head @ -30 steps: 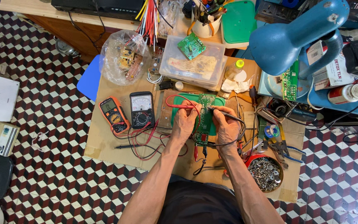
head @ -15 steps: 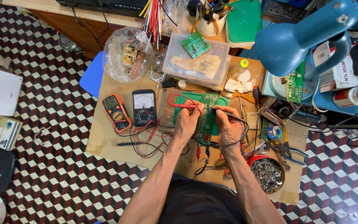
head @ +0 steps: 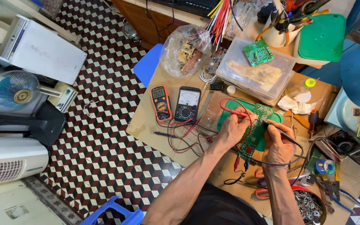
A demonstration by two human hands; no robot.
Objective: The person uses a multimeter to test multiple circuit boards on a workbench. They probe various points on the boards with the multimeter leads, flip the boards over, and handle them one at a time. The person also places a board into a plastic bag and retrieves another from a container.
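Hands at centre right of frame, over green circuit board [head: 258, 127] on bench [head: 146, 121]. Left hand [head: 233, 129] pinches red probe [head: 235, 111], grip closed. Right hand [head: 278, 146] closed around black probe [head: 281, 131], tip touching board. Orange multimeter [head: 161, 103] and black analog meter [head: 187, 104] left of board.

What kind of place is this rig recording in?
Likely a small electronics repair bench. The left hand and right hand hold probes on a green circuit board, beside two multimeters and a bowl of screws.
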